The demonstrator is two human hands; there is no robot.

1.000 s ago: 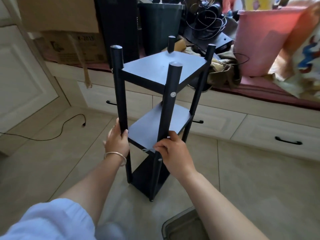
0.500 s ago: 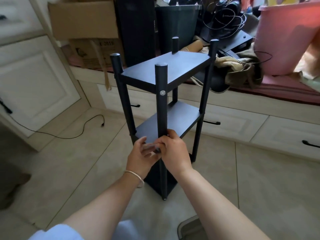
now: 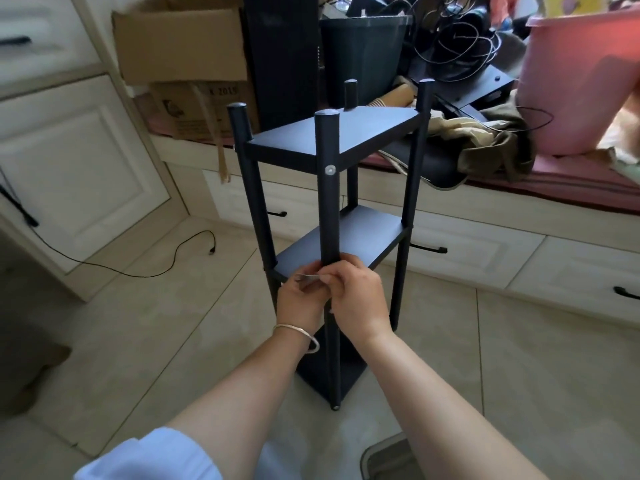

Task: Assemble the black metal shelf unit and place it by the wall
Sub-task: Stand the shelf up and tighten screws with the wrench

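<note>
The black metal shelf unit (image 3: 332, 140) stands upright on the tiled floor, with three shelves and four round posts. A silver screw head (image 3: 330, 170) shows on the near post at the top shelf. Both hands meet at the near post level with the middle shelf. My left hand (image 3: 300, 300) sits just left of the post with a small silver tool (image 3: 308, 278) between its fingers. My right hand (image 3: 356, 298) curls around the post and pinches the same tool at its right end. The joint under the fingers is hidden.
A window bench with white drawers (image 3: 460, 251) runs behind the shelf, piled with a pink tub (image 3: 575, 81), a dark bin (image 3: 363, 53), cables, clothes and cardboard boxes (image 3: 183, 43). A white cabinet (image 3: 76, 168) stands left. A black cable (image 3: 138, 268) lies on the floor.
My left hand left the left post and joined the right hand at the near post. The view shifted so the shelf's near post now faces me.
</note>
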